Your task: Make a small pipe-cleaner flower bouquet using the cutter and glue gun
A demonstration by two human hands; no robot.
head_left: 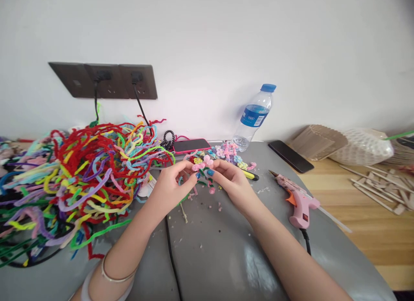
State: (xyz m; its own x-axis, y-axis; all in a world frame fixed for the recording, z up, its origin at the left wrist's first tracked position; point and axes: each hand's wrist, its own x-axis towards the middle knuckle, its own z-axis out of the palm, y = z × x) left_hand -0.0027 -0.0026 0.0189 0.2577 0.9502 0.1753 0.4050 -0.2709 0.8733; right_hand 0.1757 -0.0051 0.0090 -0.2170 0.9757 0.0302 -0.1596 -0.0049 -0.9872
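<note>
My left hand (170, 186) and my right hand (231, 180) meet over the grey mat (213, 249), both pinching a small pipe-cleaner flower (203, 165) with pink petals and a green stem. The fingertips of both hands are pressed together on it. Just behind my hands lies a cluster of small pastel pipe-cleaner flowers (228, 152). A big tangled heap of coloured pipe cleaners (84, 176) sits left of my left hand.
A pink glue gun (297, 202) lies right of my right hand, its cord running off the mat. A water bottle (254, 117), a red phone (190, 145), a black phone (289, 155), wall sockets (103, 80) and wooden sticks (378, 186) are around.
</note>
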